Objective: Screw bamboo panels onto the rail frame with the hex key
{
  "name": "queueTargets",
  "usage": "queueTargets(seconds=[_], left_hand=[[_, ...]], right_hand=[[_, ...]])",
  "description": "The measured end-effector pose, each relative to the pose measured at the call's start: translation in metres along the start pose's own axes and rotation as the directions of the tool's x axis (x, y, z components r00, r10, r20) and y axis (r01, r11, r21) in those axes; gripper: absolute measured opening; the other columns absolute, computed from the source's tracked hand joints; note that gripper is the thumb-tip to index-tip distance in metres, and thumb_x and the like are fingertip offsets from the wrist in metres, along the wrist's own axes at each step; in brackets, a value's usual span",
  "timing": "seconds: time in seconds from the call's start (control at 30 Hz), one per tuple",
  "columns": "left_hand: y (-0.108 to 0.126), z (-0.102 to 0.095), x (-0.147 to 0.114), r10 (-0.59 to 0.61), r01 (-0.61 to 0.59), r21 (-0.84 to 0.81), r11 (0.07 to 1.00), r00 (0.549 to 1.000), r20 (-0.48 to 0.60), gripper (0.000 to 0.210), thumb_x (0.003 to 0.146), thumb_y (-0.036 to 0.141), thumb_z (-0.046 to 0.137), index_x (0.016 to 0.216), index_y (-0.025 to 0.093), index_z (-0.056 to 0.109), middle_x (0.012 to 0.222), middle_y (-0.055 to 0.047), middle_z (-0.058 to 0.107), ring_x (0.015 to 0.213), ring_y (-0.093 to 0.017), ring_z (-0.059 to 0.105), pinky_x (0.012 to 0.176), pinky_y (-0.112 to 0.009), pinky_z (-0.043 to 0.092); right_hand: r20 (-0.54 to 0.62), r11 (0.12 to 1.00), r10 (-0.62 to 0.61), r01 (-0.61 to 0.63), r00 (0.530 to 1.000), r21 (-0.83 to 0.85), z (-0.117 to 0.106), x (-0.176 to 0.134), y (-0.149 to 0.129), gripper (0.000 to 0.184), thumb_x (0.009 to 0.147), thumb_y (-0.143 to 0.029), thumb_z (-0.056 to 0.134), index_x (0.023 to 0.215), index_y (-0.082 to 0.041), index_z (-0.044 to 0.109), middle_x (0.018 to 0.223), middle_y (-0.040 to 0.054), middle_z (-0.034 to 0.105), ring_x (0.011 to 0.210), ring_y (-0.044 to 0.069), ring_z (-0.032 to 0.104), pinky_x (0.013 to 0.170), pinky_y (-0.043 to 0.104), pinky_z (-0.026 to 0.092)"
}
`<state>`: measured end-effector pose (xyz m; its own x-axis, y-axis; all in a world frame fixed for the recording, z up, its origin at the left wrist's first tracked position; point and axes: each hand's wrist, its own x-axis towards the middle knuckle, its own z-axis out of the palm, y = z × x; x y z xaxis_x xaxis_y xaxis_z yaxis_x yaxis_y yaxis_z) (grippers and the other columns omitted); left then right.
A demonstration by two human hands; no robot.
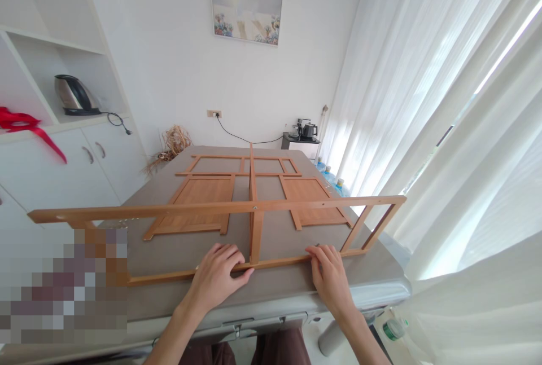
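At the near edge of the worktop (279,283), the wooden frame (220,207) stands on its long side. I have the left hand (218,275) pinching its lower rail (279,263) beside the middle upright (257,239), presumably for steadiness; the right hand (329,275) is curled at the same rail, and whether it grips anything I cannot tell. Beyond lie two flat panels (195,204), apparently spaced to avoid overlap, then an open frame (224,174). Farther off are bottles (340,186), a dark pot (310,130) and, left, a kettle (76,94) in a shelf compartment (38,52); I cannot discern their contents.
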<state>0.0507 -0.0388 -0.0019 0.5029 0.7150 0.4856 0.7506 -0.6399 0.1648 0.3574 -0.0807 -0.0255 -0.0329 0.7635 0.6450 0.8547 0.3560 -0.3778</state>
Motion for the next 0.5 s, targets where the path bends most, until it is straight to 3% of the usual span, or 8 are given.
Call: queueTargets(seconds=[0.1,0.23,0.5], left_hand=[[0.000,0.001,0.000,-0.009,0.008,-0.012,1.000,1.000,-0.010,0.019,0.088,0.036,0.064,0.075,0.022,0.059,0.080,-0.001,0.064,0.078,-0.018,0.056,0.082,-0.037,0.041],[0.002,-0.001,0.000,-0.014,0.014,-0.032,0.999,1.000,-0.013,0.019,0.088,0.035,0.064,0.075,0.022,0.059,0.081,0.000,0.065,0.078,-0.018,0.057,0.087,-0.038,0.041],[0.003,-0.004,-0.003,-0.052,0.053,-0.063,0.997,0.999,0.010,0.015,0.087,0.034,0.066,0.078,0.022,0.064,0.082,-0.001,0.067,0.081,-0.018,0.060,0.083,-0.037,0.043]], right_hand=[[-0.006,0.998,-0.014,0.014,1.000,-0.059,-0.001,-0.006,0.010,0.024,0.099,-0.017,0.041,0.106,-0.023,0.064,0.091,0.0052,0.064,0.091,0.022,0.059,0.088,0.041,0.046],[0.011,1.000,0.007,-0.007,1.000,-0.010,-0.002,-0.011,0.020,0.024,0.101,-0.022,0.042,0.109,-0.023,0.063,0.097,0.0072,0.065,0.094,0.022,0.061,0.087,0.040,0.049],[-0.027,1.000,0.013,-0.014,1.000,-0.008,-0.003,-0.009,0.021,0.023,0.100,-0.034,0.047,0.107,-0.025,0.067,0.096,0.0084,0.067,0.092,0.024,0.064,0.083,0.041,0.052]])
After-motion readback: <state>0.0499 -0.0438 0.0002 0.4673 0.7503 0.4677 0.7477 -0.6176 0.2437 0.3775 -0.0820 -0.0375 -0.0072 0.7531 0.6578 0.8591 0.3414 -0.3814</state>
